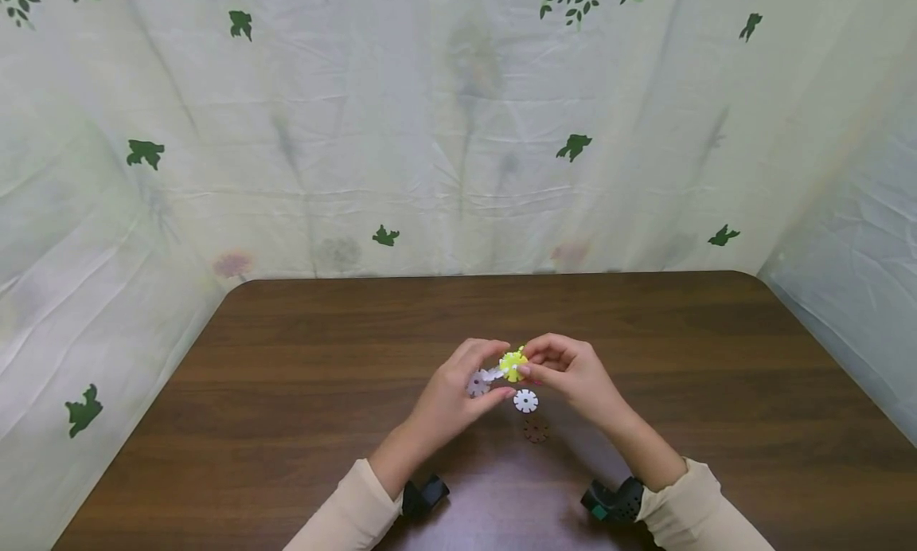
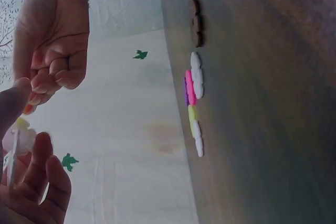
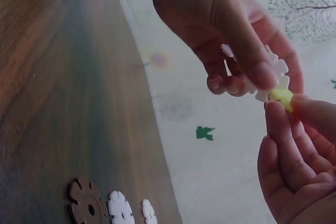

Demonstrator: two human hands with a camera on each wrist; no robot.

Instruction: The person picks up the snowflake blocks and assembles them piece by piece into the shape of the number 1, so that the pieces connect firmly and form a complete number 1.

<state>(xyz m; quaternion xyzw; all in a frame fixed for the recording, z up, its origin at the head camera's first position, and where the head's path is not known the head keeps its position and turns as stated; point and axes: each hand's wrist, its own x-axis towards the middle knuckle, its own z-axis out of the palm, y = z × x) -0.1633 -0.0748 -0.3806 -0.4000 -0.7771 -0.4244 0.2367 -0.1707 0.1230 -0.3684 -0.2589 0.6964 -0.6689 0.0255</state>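
My left hand (image 1: 453,385) holds white notched discs (image 1: 478,384) that are linked together, its thumb and fingers to either side of them. A yellow notched disc (image 1: 512,367) is pinched between thumb and fingertips of my right hand (image 1: 577,374). In the right wrist view, the yellow disc (image 3: 282,98) meets the edge of the white ones (image 3: 281,69) right between both hands' fingertips. Below the hands on the table lie a loose white disc (image 1: 526,400) and a brown disc (image 1: 536,429).
The left wrist view shows a row of flat discs on the wooden table (image 1: 322,423): pink (image 2: 191,88), purple (image 2: 186,92) and yellow (image 2: 192,116) among them. Cloth curtains (image 1: 430,137) with green leaf prints hang behind and beside the table.
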